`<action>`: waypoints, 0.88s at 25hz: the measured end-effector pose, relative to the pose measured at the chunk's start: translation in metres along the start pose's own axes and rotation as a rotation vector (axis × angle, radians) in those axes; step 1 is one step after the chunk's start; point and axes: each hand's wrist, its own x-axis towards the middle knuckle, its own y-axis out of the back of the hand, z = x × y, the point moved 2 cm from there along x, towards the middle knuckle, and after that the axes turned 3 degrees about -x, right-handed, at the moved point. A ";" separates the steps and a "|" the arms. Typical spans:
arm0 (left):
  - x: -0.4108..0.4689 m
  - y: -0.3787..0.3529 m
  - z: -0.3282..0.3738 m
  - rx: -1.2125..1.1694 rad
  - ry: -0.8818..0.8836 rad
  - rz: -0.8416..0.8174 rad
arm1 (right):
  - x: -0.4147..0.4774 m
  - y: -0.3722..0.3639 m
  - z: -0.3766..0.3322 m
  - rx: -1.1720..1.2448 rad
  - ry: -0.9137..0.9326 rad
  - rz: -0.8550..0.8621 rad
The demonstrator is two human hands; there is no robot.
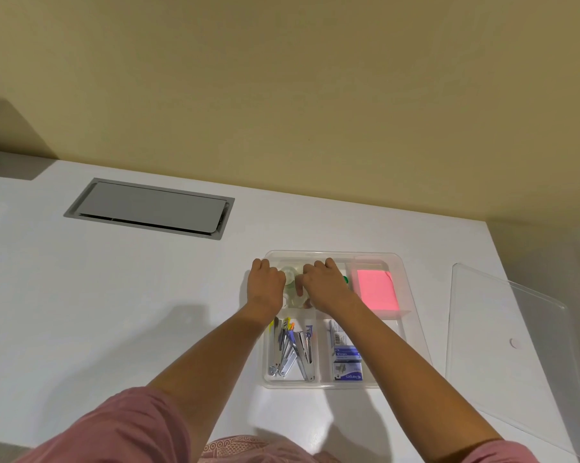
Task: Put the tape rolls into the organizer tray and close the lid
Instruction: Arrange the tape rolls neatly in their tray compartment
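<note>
A clear plastic organizer tray (412,295) lies on the white table. Its far-left compartment holds clear tape rolls (290,279), partly hidden by my hands. My left hand (265,285) rests at the tray's left rim with fingers curled against the rolls. My right hand (325,284) is over the same compartment, fingers bent down onto the rolls. Whether either hand actually grips a roll is hidden. The clear lid (502,345) lies flat on the table to the right of the tray, apart from it.
A pink pad (377,290) fills the tray's far-right compartment. Staplers and metal tools (290,349) lie in the near-left one, staple boxes (347,359) in the near-middle. A grey cable hatch (148,208) is set into the table at far left. A wall stands behind.
</note>
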 end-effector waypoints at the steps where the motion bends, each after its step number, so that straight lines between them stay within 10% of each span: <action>1: 0.000 0.000 0.000 -0.013 -0.001 0.007 | 0.002 0.000 0.000 0.018 -0.017 -0.006; 22: 0.001 -0.001 0.000 -0.021 0.010 0.000 | 0.013 -0.014 -0.005 0.030 0.032 -0.005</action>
